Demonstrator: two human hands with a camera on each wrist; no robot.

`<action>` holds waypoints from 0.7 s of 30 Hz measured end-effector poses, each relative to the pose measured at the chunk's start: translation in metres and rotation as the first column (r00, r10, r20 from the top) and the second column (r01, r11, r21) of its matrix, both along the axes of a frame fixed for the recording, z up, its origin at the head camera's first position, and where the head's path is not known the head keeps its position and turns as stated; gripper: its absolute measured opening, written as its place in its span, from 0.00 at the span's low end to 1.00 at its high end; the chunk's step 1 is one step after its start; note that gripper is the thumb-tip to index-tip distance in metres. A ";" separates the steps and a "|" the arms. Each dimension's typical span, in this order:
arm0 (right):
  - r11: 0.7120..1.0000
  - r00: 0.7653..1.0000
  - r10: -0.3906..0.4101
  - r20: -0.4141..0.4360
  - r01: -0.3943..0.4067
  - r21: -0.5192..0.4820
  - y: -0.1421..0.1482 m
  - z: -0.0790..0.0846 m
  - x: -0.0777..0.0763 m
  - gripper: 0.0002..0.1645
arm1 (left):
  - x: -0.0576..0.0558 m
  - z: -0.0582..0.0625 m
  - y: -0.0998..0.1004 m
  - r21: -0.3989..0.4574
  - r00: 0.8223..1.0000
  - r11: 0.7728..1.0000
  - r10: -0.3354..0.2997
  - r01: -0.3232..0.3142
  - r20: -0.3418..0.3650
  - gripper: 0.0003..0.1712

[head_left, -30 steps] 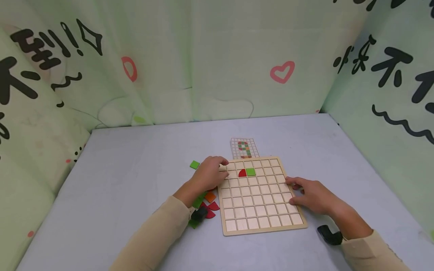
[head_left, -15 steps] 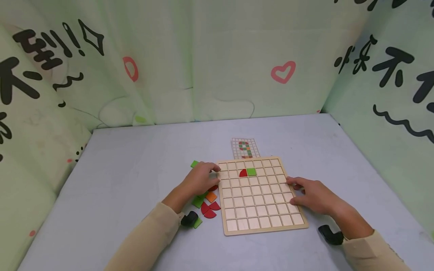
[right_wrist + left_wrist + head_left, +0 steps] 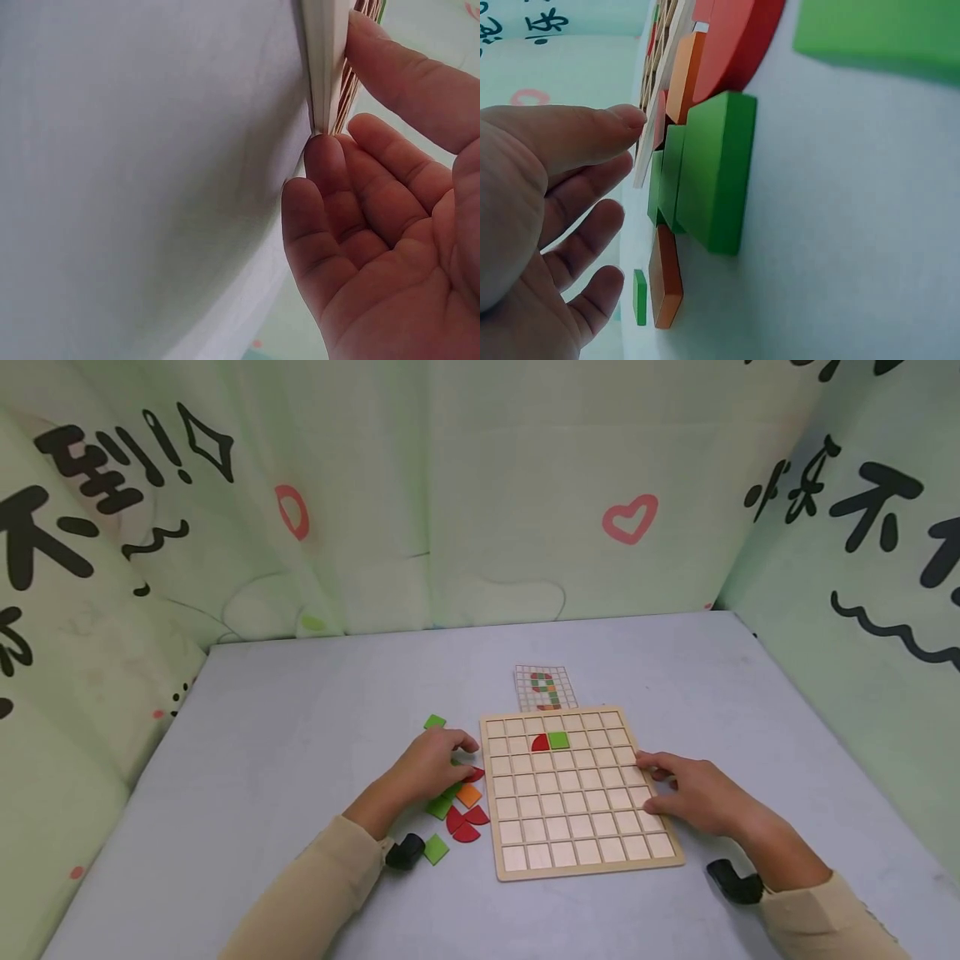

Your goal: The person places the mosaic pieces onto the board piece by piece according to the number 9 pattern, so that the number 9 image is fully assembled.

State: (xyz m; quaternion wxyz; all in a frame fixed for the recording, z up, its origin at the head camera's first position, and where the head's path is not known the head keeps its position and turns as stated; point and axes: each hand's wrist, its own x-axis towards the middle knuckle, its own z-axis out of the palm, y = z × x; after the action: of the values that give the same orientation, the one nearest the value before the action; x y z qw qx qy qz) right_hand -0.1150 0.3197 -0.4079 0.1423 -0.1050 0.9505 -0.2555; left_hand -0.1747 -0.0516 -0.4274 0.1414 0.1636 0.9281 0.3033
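Note:
In the head view, a square wooden grid board [image 3: 577,797] lies on the table, with a red quarter-round tile [image 3: 540,742] and a green square tile [image 3: 558,741] in neighbouring cells of its second row. My left hand [image 3: 426,767] hovers over the loose tiles left of the board, its fingers loosely bent and holding nothing. Beneath and beside it lie an orange square tile [image 3: 468,795], several red quarter-round tiles [image 3: 466,832] and green square tiles [image 3: 436,849]. My right hand [image 3: 701,793] rests its thumb and fingertips against the board's right edge.
Behind the board, partly covered by its far edge, is a gridded card [image 3: 545,687] printed with a red, green and orange figure. The white table [image 3: 337,693] is surrounded by printed curtains [image 3: 495,485].
My left hand has drawn back from the board's left edge, leftward and toward me, uncovering more loose tiles. The right hand has stayed at the board's edge.

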 end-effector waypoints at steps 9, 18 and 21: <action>1.000 1.000 0.000 0.003 0.000 0.007 -0.001 0.002 0.000 0.39 | 0.000 -0.001 -0.003 -0.002 0.997 0.999 -0.042 0.043 0.063 0.16; 1.000 1.000 -0.001 0.006 0.001 0.010 -0.001 0.001 0.001 0.40 | 0.001 -0.004 -0.005 -0.001 0.998 0.999 -0.048 0.048 0.042 0.14; 1.000 1.000 0.001 0.003 -0.001 0.010 -0.001 0.001 0.001 0.39 | 0.001 -0.004 -0.006 -0.016 0.999 0.999 -0.047 0.047 0.016 0.15</action>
State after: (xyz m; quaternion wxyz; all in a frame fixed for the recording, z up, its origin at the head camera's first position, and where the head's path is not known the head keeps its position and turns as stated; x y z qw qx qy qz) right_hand -0.1143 0.3186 -0.4069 0.1445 -0.1045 0.9514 -0.2509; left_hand -0.1736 -0.0573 -0.4315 0.1569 0.1818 0.9253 0.2935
